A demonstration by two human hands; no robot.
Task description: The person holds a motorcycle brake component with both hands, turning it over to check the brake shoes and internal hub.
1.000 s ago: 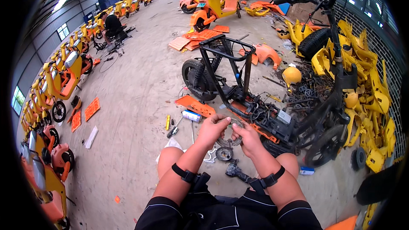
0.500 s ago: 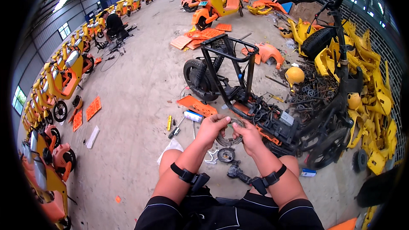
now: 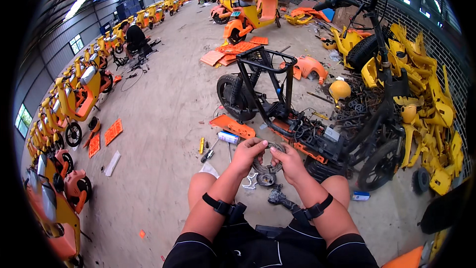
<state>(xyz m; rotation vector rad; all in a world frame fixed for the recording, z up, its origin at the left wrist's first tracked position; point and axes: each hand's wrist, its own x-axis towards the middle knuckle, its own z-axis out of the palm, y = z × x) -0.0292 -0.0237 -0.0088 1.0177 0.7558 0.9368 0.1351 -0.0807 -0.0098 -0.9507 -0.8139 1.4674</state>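
Ring (image 3: 268, 169), grey, sits just on the near side of a stripped black scooter frame (image 3: 321, 138), pinched between left grip (image 3: 245, 155) and right grip (image 3: 290, 162); its round face points toward the viewer, long axis unclear.

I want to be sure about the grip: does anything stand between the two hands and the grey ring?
Nothing visible does: the bare left hand and the bare right hand both hold the grey ring directly.
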